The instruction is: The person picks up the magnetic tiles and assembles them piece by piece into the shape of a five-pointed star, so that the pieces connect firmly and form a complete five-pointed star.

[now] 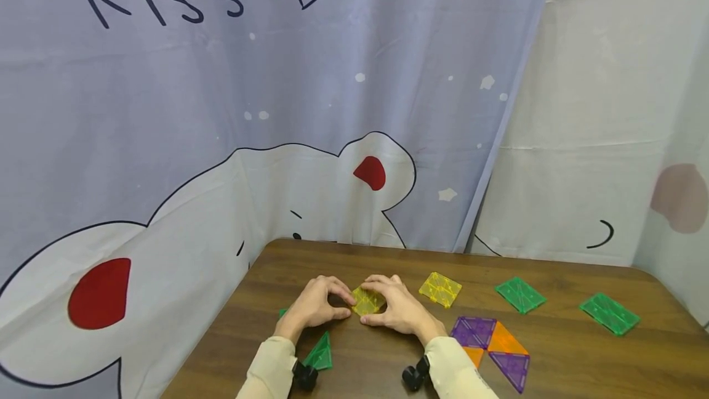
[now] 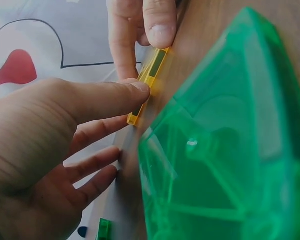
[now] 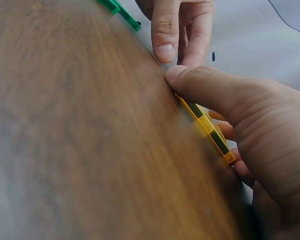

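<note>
A yellow square magnetic tile point(image 1: 367, 302) lies at the table's middle between two hands. The left hand point(image 1: 317, 304) holds its left corner between thumb and index finger; the other fingers spread loosely in the left wrist view. From the right, the right hand point(image 1: 400, 306) grips the same tile, thumb at the near edge and fingers over the far side. The tile's edge point(image 3: 210, 131) shows low against the wood in the right wrist view. Beneath the left wrist is a green triangular tile point(image 1: 320, 353), which looms large in the left wrist view. The left hand partly hides another green piece point(image 1: 282, 312).
A second yellow tile point(image 1: 440, 289) lies right of the hands. Farther right are two green tiles, one nearer point(image 1: 520, 295) and one farther point(image 1: 610, 313). Purple point(image 1: 475, 330) and orange point(image 1: 506, 340) tiles sit by the right forearm. A printed curtain point(image 1: 332, 79) hangs behind the table point(image 1: 581, 374).
</note>
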`<action>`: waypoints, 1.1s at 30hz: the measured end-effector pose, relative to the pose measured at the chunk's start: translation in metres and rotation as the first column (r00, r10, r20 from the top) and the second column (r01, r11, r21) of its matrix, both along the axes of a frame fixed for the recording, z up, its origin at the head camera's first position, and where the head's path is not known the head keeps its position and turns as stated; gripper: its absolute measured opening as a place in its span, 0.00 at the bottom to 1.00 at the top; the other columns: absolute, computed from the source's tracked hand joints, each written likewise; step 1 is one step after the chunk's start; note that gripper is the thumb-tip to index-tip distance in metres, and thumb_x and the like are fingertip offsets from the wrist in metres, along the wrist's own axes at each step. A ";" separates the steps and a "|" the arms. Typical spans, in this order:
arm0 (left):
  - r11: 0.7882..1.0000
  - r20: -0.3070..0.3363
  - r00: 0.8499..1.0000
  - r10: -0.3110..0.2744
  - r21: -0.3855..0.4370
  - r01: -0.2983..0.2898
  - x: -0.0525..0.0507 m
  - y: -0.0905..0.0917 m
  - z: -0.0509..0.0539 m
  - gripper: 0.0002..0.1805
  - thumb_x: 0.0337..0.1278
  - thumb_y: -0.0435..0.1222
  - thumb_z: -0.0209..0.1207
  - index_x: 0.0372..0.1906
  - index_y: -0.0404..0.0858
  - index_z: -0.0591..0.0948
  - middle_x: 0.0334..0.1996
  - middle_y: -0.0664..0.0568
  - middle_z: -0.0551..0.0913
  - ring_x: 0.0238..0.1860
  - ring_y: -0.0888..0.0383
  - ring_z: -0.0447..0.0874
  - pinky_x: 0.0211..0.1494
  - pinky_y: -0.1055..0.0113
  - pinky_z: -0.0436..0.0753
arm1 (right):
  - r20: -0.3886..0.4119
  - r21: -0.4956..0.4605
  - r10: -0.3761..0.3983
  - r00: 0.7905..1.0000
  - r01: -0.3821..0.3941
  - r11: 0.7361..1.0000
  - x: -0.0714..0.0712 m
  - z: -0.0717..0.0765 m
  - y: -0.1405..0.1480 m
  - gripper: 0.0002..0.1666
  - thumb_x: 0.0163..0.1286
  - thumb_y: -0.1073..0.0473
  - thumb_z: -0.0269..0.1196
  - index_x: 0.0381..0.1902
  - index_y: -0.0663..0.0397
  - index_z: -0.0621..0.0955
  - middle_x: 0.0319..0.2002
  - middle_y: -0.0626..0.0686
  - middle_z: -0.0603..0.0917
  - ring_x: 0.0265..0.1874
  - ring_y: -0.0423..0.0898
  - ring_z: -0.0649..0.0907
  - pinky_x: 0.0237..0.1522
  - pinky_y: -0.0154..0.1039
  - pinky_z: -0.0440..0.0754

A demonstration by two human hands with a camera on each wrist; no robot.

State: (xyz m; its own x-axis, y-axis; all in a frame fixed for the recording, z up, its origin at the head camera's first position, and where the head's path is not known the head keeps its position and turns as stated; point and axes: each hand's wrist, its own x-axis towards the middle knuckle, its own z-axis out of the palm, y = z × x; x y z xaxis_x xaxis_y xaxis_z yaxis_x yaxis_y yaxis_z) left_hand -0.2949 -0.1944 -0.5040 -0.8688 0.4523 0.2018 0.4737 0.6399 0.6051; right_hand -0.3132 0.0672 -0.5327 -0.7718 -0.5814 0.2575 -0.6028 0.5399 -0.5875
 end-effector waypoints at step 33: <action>0.982 0.059 0.994 0.096 0.155 -0.104 0.006 -0.018 0.010 0.34 0.69 0.43 0.77 0.76 0.40 0.80 0.72 0.42 0.83 0.71 0.35 0.82 0.73 0.35 0.81 | 0.131 -0.343 -0.150 0.980 0.186 0.921 0.014 0.002 0.002 0.60 0.67 0.39 0.82 0.89 0.42 0.66 0.82 0.54 0.72 0.82 0.61 0.71 0.80 0.71 0.67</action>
